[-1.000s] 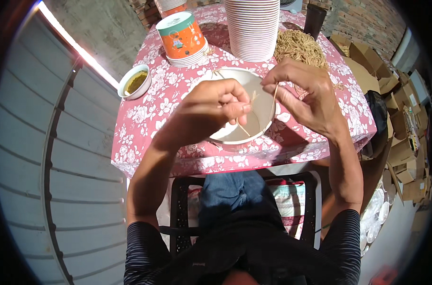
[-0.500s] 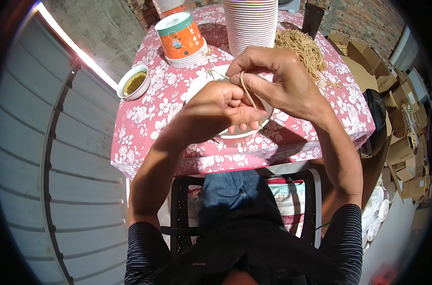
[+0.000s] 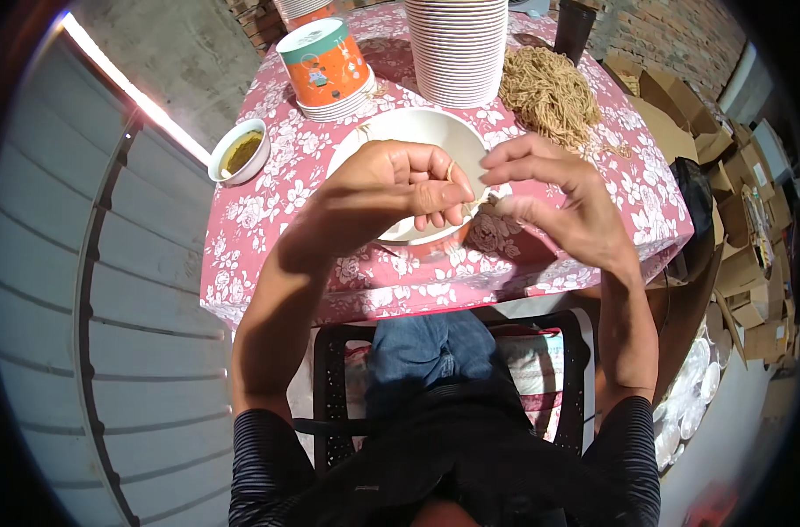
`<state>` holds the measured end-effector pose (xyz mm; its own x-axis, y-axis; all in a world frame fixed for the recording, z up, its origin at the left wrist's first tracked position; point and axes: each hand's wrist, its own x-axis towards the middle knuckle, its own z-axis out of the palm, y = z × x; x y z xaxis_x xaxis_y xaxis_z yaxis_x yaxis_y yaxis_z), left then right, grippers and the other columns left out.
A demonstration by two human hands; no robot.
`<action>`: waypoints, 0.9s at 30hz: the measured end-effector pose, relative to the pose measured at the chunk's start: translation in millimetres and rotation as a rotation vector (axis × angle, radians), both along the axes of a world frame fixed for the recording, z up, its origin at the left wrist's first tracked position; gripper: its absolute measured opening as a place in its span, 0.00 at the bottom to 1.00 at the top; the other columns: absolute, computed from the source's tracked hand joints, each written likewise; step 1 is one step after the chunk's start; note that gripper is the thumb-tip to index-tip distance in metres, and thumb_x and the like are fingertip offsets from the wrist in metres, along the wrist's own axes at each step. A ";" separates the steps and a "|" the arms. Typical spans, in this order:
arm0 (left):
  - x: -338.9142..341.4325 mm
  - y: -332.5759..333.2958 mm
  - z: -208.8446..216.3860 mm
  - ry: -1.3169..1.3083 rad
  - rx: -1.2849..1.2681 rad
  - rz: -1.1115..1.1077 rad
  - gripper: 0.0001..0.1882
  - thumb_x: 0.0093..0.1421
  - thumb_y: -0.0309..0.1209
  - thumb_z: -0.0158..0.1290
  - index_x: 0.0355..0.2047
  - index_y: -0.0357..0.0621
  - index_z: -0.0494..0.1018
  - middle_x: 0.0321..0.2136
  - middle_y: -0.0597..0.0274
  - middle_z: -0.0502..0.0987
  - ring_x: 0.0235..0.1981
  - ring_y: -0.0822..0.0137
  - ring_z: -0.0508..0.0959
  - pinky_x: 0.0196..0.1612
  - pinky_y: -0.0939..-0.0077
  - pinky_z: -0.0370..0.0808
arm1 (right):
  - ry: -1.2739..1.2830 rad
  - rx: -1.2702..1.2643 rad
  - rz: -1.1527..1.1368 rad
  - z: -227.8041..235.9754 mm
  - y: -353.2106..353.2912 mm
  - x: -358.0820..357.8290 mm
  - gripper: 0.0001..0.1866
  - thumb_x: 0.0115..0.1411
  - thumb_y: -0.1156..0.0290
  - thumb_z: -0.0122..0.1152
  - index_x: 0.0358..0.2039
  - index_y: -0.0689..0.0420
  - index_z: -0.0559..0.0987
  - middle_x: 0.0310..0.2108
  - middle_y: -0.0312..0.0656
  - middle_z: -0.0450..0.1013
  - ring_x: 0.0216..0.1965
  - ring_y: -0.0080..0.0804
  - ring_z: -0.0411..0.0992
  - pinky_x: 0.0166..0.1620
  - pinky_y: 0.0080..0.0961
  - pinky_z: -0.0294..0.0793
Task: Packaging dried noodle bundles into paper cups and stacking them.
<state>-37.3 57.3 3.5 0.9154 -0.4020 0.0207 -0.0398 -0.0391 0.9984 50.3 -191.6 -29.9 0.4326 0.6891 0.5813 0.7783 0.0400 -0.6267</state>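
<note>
While the left hand (image 3: 391,189) and right hand (image 3: 549,198) meet above the white paper bowl (image 3: 400,132), their fingers pinch a thin tan string (image 3: 470,206) between them, kept over the bowl near the string bundle (image 3: 549,88) on the floral tabletop (image 3: 277,193).

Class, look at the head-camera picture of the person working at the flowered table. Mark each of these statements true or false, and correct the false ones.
1. Both hands are pinching a thin piece of twine above the white bowl. True: the left hand, the right hand and the twine meet there.
2. The orange paper cup lies tipped on its side. False: it stands upright on a stack.
3. A small bowl of brownish liquid sits near the table's left edge. True.
4. The heap of twine lies left of the white stack of bowls. False: it lies to its right.
</note>
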 end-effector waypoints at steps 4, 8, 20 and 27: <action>2.8 -6.1 2.6 0.025 0.011 0.002 0.14 0.68 0.35 0.59 0.42 0.35 0.77 0.33 0.63 0.80 0.34 0.77 0.78 0.41 0.83 0.75 | -0.017 -0.025 -0.022 0.3 5.6 -10.1 0.19 0.55 0.68 0.76 0.45 0.61 0.85 0.45 0.45 0.78 0.47 0.38 0.77 0.51 0.36 0.77; 4.4 -7.7 0.8 0.065 -0.024 -0.031 0.20 0.67 0.38 0.59 0.46 0.28 0.76 0.36 0.57 0.81 0.37 0.74 0.79 0.43 0.81 0.76 | 0.112 0.027 0.019 -5.5 6.6 -9.8 0.09 0.58 0.74 0.73 0.38 0.63 0.86 0.37 0.43 0.80 0.39 0.33 0.78 0.42 0.30 0.77; 11.6 -5.3 -5.2 0.103 -0.123 0.105 0.12 0.67 0.30 0.60 0.44 0.37 0.73 0.35 0.61 0.82 0.32 0.78 0.77 0.36 0.84 0.74 | 0.005 0.139 -0.148 -16.1 12.4 -28.0 0.04 0.59 0.80 0.67 0.34 0.67 0.83 0.35 0.48 0.81 0.35 0.38 0.81 0.38 0.29 0.79; 8.9 -24.5 -7.3 -0.025 -0.062 0.201 0.08 0.64 0.23 0.60 0.41 0.35 0.74 0.41 0.49 0.84 0.42 0.68 0.84 0.46 0.79 0.80 | -0.112 0.127 -0.259 -10.2 14.9 -42.4 0.04 0.59 0.82 0.67 0.34 0.67 0.81 0.32 0.50 0.78 0.30 0.44 0.79 0.33 0.34 0.77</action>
